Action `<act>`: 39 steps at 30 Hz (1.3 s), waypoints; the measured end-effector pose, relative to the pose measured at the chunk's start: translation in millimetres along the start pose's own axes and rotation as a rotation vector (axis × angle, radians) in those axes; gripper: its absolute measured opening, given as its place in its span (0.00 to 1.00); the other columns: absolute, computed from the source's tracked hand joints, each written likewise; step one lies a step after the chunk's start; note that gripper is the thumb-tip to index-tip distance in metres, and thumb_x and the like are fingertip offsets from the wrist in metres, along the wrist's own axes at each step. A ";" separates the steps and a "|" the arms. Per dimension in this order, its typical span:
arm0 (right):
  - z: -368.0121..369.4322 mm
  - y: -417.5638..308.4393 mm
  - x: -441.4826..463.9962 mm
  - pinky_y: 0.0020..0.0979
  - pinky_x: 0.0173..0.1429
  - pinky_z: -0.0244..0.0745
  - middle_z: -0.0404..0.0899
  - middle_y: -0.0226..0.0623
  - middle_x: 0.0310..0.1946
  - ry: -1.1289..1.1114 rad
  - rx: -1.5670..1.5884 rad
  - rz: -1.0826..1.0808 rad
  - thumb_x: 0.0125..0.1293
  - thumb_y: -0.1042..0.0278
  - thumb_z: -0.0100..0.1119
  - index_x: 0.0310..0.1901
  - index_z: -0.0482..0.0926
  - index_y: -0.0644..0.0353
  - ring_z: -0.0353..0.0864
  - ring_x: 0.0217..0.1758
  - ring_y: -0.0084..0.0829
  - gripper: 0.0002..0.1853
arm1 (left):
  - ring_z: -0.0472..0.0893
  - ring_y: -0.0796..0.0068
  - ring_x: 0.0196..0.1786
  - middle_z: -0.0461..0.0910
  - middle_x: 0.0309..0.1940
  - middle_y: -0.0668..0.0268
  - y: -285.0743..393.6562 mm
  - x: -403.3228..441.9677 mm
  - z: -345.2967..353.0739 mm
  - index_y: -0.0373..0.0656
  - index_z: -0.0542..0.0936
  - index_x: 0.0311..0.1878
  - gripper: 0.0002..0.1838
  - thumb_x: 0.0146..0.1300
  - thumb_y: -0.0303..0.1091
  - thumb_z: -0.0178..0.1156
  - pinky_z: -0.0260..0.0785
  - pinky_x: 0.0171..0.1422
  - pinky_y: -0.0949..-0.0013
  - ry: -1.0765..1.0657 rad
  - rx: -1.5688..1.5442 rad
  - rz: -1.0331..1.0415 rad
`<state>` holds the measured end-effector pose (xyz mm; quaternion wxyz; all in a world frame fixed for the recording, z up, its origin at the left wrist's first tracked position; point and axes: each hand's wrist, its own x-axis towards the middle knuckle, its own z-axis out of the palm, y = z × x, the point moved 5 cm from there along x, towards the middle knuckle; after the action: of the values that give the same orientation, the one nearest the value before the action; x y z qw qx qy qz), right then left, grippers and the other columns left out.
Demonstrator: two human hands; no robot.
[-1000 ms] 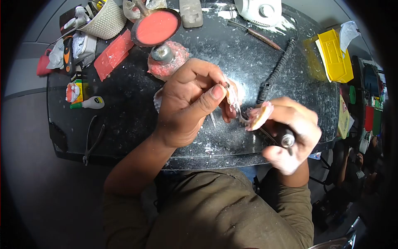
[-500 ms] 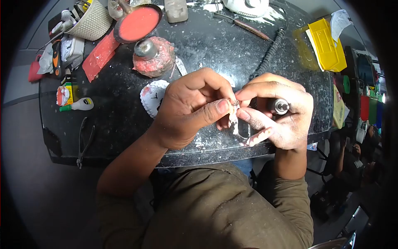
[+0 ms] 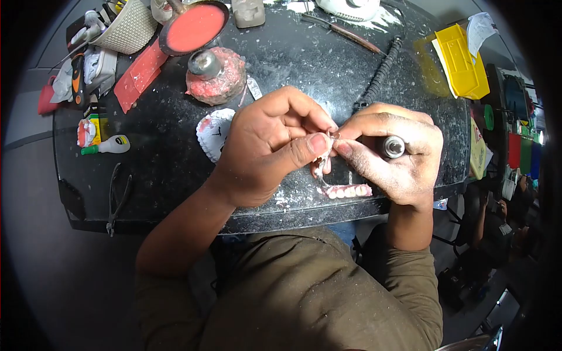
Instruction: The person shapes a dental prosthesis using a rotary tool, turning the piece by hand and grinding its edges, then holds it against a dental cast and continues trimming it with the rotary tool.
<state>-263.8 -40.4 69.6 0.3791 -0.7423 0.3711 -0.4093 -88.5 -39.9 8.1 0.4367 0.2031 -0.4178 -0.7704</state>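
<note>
Thumb and fingers of my left hand [image 3: 263, 149] pinch one end of a partial denture [image 3: 349, 191]. Its row of pale teeth on pink base hangs low between my hands, joined by a thin metal framework. My right hand [image 3: 404, 155] is closed too, its thumb and forefinger meeting the same upper end of the denture. A metal-tipped handpiece [image 3: 393, 147] is tucked between the fingers of that hand, its tip toward me. The pinched end is mostly covered by fingertips. Just left of my left hand lies a white dental cast [image 3: 213, 136].
A pink-crusted burner [image 3: 215, 76] stands behind the cast, near a pan of pink wax [image 3: 196, 30] and wax sheets [image 3: 139, 79]. Pliers [image 3: 119, 199] and a small bottle [image 3: 115, 144] lie left. A coiled cord [image 3: 380, 76] runs behind my right hand; a yellow bin [image 3: 462, 61] sits right.
The denture has turned in my fingers: its tooth row, earlier slanting up to the right against my right hand, now lies nearly level with the teeth showing. Both hands stay together.
</note>
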 end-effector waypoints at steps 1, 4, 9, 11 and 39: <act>0.0 -0.3 -0.2 0.28 0.42 0.84 0.91 0.40 0.33 0.003 -0.054 -0.016 0.59 0.82 0.74 0.38 0.90 0.66 0.93 0.36 0.30 0.05 | 0.86 0.75 0.42 0.85 0.42 0.57 -0.6 0.0 -0.6 0.32 0.76 0.55 0.09 0.78 0.24 0.62 0.80 0.47 0.72 0.001 0.000 0.001; 3.3 -0.6 0.0 0.27 0.40 0.82 0.90 0.37 0.33 0.047 -0.001 -0.016 0.60 0.81 0.72 0.39 0.89 0.66 0.90 0.34 0.27 0.05 | 0.87 0.74 0.42 0.85 0.42 0.56 -4.1 0.6 -3.4 0.31 0.76 0.55 0.08 0.78 0.24 0.62 0.81 0.47 0.71 -0.012 -0.136 -0.012; -0.4 5.6 -4.8 0.23 0.35 0.73 0.84 0.34 0.31 0.144 -0.039 0.045 0.60 0.80 0.68 0.41 0.85 0.64 0.80 0.30 0.21 0.07 | 0.86 0.65 0.41 0.83 0.43 0.51 -7.0 1.5 -3.8 0.35 0.73 0.56 0.11 0.78 0.27 0.61 0.82 0.42 0.65 -0.045 -0.155 -0.018; -0.5 4.9 -5.9 0.24 0.34 0.70 0.82 0.33 0.30 0.131 -0.083 0.084 0.60 0.75 0.69 0.42 0.84 0.62 0.77 0.29 0.21 0.09 | 0.86 0.66 0.42 0.83 0.44 0.51 -6.5 1.1 -6.7 0.35 0.73 0.56 0.11 0.78 0.27 0.62 0.82 0.42 0.64 -0.059 -0.198 -0.057; 10.3 3.1 0.6 0.37 0.26 0.66 0.66 0.33 0.18 -0.102 -0.532 -0.132 0.30 0.21 0.82 0.29 0.75 0.56 0.72 0.19 0.38 0.43 | 0.87 0.73 0.46 0.85 0.45 0.56 -8.5 -6.5 -6.4 0.34 0.74 0.55 0.11 0.76 0.26 0.63 0.79 0.51 0.71 -0.040 -0.337 -0.226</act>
<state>-255.2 -39.5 63.2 0.1618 -0.8579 0.3968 -0.2834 -85.0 -35.2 -2.9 0.3668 0.1576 -0.2659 -0.8775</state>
